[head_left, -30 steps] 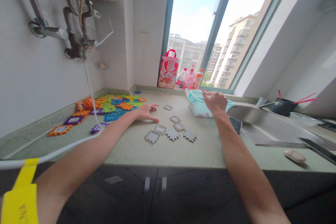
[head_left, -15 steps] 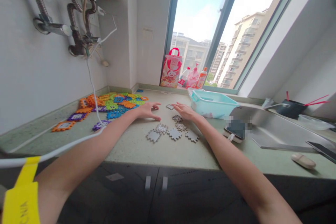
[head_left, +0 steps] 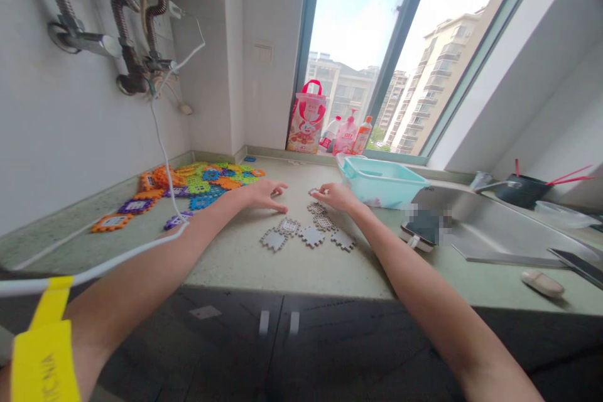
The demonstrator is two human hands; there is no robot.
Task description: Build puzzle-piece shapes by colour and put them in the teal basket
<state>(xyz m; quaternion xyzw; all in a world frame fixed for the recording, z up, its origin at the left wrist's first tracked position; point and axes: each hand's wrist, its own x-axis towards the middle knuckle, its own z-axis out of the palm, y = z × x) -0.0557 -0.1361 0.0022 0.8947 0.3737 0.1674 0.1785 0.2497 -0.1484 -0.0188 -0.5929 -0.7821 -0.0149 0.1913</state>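
Note:
My left hand (head_left: 266, 195) hovers over the counter with thumb and fingers apart and nothing between them. My right hand (head_left: 336, 196) pinches the edge of a grey notched interlocking tile (head_left: 313, 191); its fingers cover part of the tile. Several more grey tiles lie just nearer to me. Among them are a solid one (head_left: 274, 239), another solid one (head_left: 311, 237), and a lattice one (head_left: 289, 226) between my hands. A further solid grey tile (head_left: 343, 239) lies under my right wrist. Beyond my left forearm spreads a pile of coloured interlocking tiles (head_left: 200, 185), orange, purple, green and blue.
A turquoise plastic basin (head_left: 384, 183) stands right of my right hand, beside the steel sink (head_left: 499, 248). A phone (head_left: 421, 229) lies near the sink's edge. A white cable (head_left: 113, 260) crosses over my left forearm. Bottles and a pink bag (head_left: 307, 122) stand at the window.
My right hand's fingers have closed on the far grey tile, which has shifted slightly right. My left hand stays in nearly the same place. The view has tilted a little.

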